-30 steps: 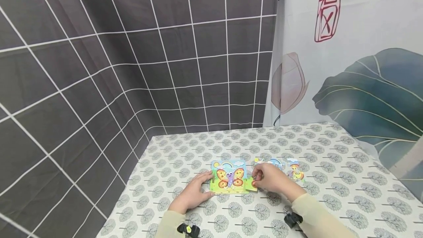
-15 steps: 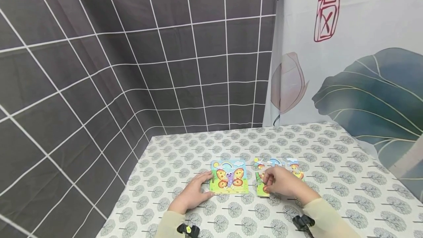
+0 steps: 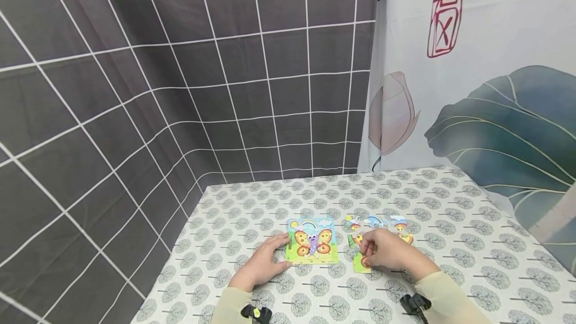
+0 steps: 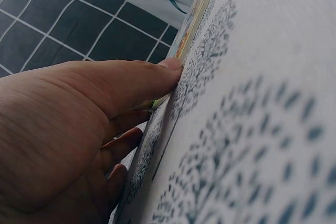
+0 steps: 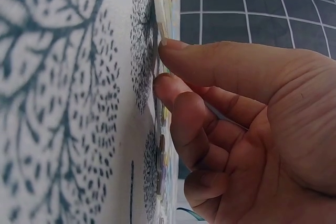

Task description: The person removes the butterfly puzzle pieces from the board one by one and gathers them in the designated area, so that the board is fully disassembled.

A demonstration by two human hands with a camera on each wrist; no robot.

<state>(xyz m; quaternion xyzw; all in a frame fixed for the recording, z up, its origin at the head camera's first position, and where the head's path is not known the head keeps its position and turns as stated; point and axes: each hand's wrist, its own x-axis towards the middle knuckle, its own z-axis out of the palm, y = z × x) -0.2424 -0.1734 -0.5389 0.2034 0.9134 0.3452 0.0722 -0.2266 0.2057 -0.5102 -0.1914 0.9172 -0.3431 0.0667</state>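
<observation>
A square butterfly picture board (image 3: 313,241) lies flat on the tabletop. My left hand (image 3: 263,266) rests at its left side, fingertips on the left edge and thumb at the near corner. The left wrist view shows the thumb tip against the board's thin edge (image 4: 193,27). To the right of the board, my right hand (image 3: 386,251) pinches a green puzzle piece (image 3: 360,264) with part of an orange-red wing. In the right wrist view the thumb and index finger meet at that piece (image 5: 161,17), tilted low over the cloth. The palm covers part of the pieces behind it.
Several puzzle pieces (image 3: 375,221) with sky, rainbow and wing parts lie beyond the right hand. Another piece (image 3: 399,224) sits at their right. A tree-print cloth (image 3: 252,204) covers the table. A dark checked curtain (image 3: 270,114) hangs behind it.
My right hand has moved right and slightly nearer with the puzzle piece, away from the butterfly board's right edge. The left hand has stayed in place.
</observation>
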